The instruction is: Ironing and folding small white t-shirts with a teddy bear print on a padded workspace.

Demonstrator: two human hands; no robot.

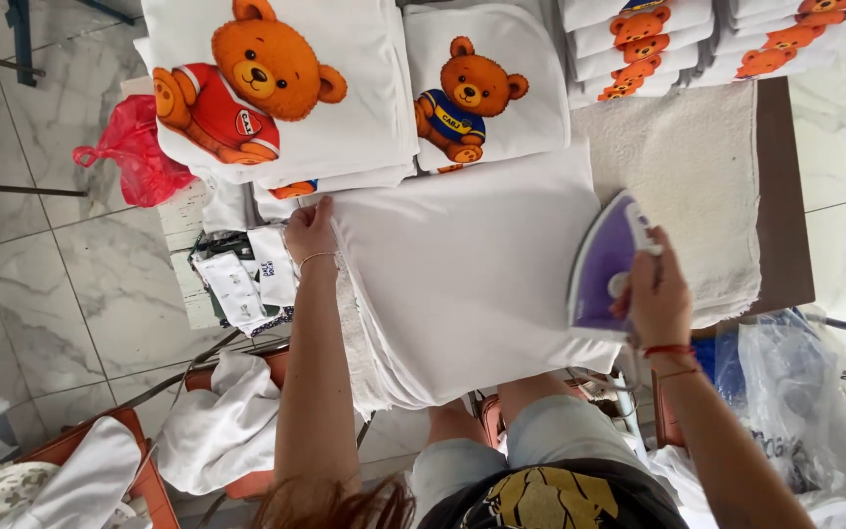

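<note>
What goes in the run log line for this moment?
left hand: pins white garment edge | right hand: grips purple iron on garment | bear-print shirt stacks behind

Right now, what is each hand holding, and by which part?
Right hand grips the purple iron by its handle; left hand pins the white garment at its left corner.

We cannot see the soleplate of the purple-and-white steam iron (604, 263); our right hand (656, 299) covers its handle. Our left hand (310, 231) hides the corner of the plain white cloth (462, 269), whose near edge drops out of view over the table. The top edge cuts off the white shirt with a red-jerseyed bear print (276, 83) and the stacks of folded white bear-print shirts (638, 39). The lettering on the small white tags (237, 284) is too small to read.
</note>
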